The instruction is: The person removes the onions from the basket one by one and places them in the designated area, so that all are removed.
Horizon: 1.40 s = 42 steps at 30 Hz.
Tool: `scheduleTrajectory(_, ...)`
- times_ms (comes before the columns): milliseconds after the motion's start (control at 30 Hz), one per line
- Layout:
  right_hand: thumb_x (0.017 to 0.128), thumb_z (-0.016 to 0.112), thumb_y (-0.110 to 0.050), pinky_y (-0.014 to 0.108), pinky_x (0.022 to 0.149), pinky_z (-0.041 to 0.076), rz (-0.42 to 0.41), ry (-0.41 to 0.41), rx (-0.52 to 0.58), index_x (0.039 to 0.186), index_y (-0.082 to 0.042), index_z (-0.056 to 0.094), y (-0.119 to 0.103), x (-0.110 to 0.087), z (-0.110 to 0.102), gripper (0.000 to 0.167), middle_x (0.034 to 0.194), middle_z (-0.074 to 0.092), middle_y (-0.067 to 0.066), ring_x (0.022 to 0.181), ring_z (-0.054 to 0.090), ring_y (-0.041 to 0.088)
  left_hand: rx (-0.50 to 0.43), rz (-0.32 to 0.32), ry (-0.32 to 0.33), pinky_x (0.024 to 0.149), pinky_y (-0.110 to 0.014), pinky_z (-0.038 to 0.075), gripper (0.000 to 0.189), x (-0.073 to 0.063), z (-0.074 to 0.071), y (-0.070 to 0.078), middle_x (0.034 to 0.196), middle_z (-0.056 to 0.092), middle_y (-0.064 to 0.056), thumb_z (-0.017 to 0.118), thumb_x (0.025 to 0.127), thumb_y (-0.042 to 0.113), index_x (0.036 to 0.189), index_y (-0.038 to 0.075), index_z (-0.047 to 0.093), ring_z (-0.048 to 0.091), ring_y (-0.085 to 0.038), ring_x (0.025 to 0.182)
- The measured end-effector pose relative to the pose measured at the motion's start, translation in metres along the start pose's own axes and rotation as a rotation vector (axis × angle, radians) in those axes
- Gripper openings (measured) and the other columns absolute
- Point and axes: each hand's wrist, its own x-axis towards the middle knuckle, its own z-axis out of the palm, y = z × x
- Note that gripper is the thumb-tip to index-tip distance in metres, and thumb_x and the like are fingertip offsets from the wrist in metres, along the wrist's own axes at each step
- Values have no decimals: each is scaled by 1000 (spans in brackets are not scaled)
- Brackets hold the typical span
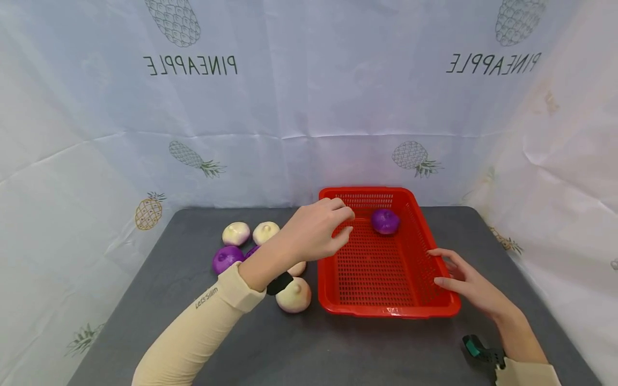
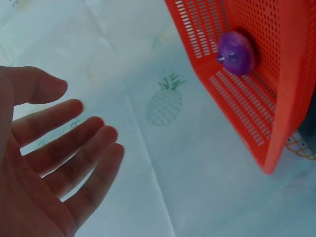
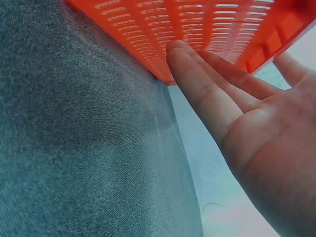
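Note:
My left hand (image 1: 318, 228) hovers over the left rim of a red plastic basket (image 1: 372, 312), fingers loosely bent and nothing held. In the left wrist view its fingers (image 2: 86, 148) are spread apart from the basket. A purple onion (image 1: 385, 221) lies inside, near the far right corner. On the basket's right side, my right hand (image 1: 465, 281) holds the rim, thumb and forefinger over the edge. The right wrist view shows its other fingers (image 3: 202, 89) against the slotted outer wall (image 3: 163, 29).
Left of the basket, a pale onion (image 1: 236, 234), another pale onion (image 1: 293, 296), a purple onion (image 1: 227, 260) and several more lie grouped on the dark grey table (image 1: 159, 300), some partly hidden by the left arm. A pineapple-print curtain (image 1: 299, 96) hangs behind.

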Motion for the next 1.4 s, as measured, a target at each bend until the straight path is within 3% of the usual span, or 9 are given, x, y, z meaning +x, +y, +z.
scheduleTrajectory(233, 99, 56, -6, 44, 80, 60, 0, 2, 10, 150, -9, 30, 0, 0, 0, 57, 133, 54, 9, 108, 66, 20, 28, -5, -31, 63, -28, 51, 15, 32, 1, 2, 101, 65, 1, 60, 97, 19, 106, 15, 71, 59, -15, 86)
scheduleTrajectory(567, 99, 56, -5, 44, 79, 60, -23, -4, 31, 149, -9, 31, -4, 1, 3, 56, 132, 55, 9, 107, 67, 19, 72, 27, -15, 65, -27, 52, 19, 68, 15, -7, 99, 62, 0, 57, 98, 20, 111, 12, 70, 58, -13, 84)
scheduleTrajectory(833, 99, 55, -4, 44, 80, 60, -22, -3, 30, 149, -8, 31, -2, 1, 1, 56, 132, 55, 9, 108, 67, 20, 31, -60, -64, 81, -31, 54, 28, 95, 27, -19, 118, 64, 0, 55, 100, 24, 123, 16, 69, 60, -15, 102)
scheduleTrajectory(1133, 99, 57, -6, 44, 81, 60, 5, 4, 19, 150, -8, 31, -1, 0, 0, 57, 133, 53, 11, 108, 66, 21, -3, -104, -79, 89, -29, 51, 34, 115, 55, -26, 127, 61, -1, 57, 100, 28, 130, 16, 66, 57, -18, 112)
scheduleTrajectory(1400, 99, 57, -9, 45, 82, 60, 29, 15, 14, 150, -9, 30, -2, 0, 2, 58, 137, 48, 20, 109, 65, 20, 79, -135, -214, 100, -31, 46, 42, 134, 89, -25, 135, 55, 0, 53, 101, 35, 141, 21, 58, 51, -18, 121)
